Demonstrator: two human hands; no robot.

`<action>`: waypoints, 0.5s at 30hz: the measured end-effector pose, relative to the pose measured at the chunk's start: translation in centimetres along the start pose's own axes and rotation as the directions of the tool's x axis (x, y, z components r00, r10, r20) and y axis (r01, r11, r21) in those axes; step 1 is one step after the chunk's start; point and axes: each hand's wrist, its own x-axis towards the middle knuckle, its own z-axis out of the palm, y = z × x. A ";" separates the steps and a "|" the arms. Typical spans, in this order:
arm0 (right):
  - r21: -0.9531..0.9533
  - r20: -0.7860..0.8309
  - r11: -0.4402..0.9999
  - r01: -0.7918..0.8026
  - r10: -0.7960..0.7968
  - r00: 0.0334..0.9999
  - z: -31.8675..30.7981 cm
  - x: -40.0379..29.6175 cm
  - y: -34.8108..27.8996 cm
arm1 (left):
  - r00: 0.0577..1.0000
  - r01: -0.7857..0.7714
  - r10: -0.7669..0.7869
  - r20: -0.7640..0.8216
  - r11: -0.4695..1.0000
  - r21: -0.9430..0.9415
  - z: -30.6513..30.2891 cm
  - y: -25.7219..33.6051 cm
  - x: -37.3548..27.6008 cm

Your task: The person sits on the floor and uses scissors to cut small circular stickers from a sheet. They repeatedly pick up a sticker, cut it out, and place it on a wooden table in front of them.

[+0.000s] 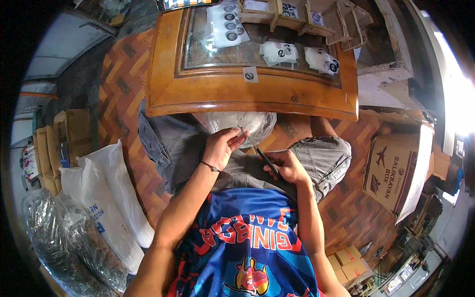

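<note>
My right hand (287,166) grips the black handle of a slim tool (265,157) over my lap. Its thin, pale front end points up and left, towards my left fingertips. With thumb and fingers, my left hand (222,144) pinches a small thin piece (241,130), too small to name. Just beyond both hands, a clear plastic bag (241,120) with whitish contents sits between my legs, partly hidden under the table's edge. On the wooden table (222,91), one small clear sachet with a black printed mark (250,74) lies near the front edge.
Stacks of similar sachets (280,53) and a sheet with round black stickers (230,28) lie farther back. A wooden compartment rack (293,22) stands behind them. White sacks (107,208) and plastic-wrapped bundles (74,237) are at left, a cardboard box (391,169) at right.
</note>
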 end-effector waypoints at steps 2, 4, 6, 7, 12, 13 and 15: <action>-0.008 0.009 1.000 -0.013 0.013 1.000 0.0 0.1 -0.2 | 1.000 0.006 -0.006 -0.004 1.000 -0.012 -0.2 -0.1 0.1; -0.027 0.007 0.999 -0.025 0.025 1.000 -0.2 0.2 -0.1 | 1.000 -0.002 0.002 0.000 0.998 -0.055 -0.3 -0.3 0.5; 0.002 -0.070 1.000 -0.005 0.005 0.998 -0.2 0.9 0.7 | 1.000 -0.022 0.023 0.006 0.991 -0.131 -0.3 -0.7 1.1; 0.016 -0.106 1.000 0.007 -0.005 0.994 -0.2 1.1 1.0 | 0.999 -0.036 0.033 -0.024 0.991 -0.129 -1.2 -1.2 1.7; 0.034 -0.188 0.999 0.004 0.002 0.982 -0.7 1.2 1.2 | 0.991 -0.061 0.051 -0.124 0.995 -0.077 -1.8 -1.9 2.6; -0.003 -0.178 1.000 0.006 -0.007 0.984 -0.6 1.4 0.8 | 0.989 -0.117 0.114 -0.093 0.993 -0.023 -2.3 -1.6 2.7; 0.090 -0.178 0.995 0.038 -0.022 0.984 -0.4 1.2 0.8 | 0.990 -0.086 0.084 -0.111 0.996 -0.013 -1.8 -1.7 2.2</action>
